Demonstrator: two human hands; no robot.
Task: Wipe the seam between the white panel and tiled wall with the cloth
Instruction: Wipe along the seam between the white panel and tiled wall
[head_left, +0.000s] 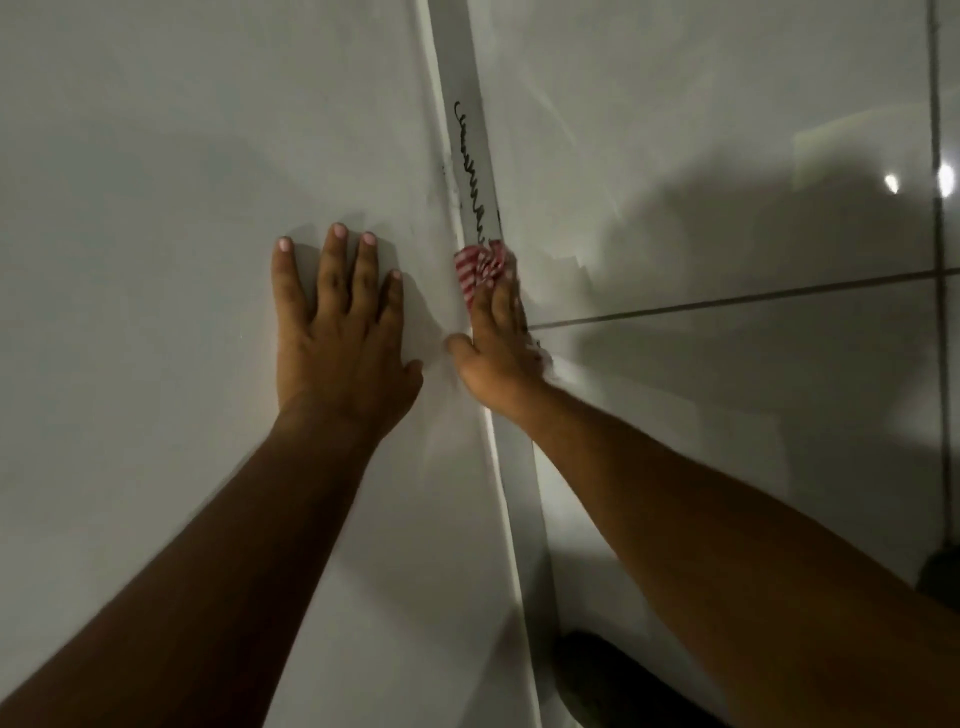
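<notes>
The white panel (182, 182) fills the left half of the view and the glossy tiled wall (727, 130) the right. Between them runs the seam (470, 156), a narrow pale strip with black scribble marks along it. My left hand (337, 332) lies flat on the panel, fingers spread, holding nothing. My right hand (498, 338) presses a red and white striped cloth (480, 267) into the seam just below the marks. The fingers cover most of the cloth; only its upper end shows.
A dark grout line (753, 299) crosses the tiles rightward from my right hand, and a vertical one (937, 130) runs near the right edge. A dark object (623, 686) sits at the bottom beside the seam, under my right forearm. Light glints on the tiles at far right.
</notes>
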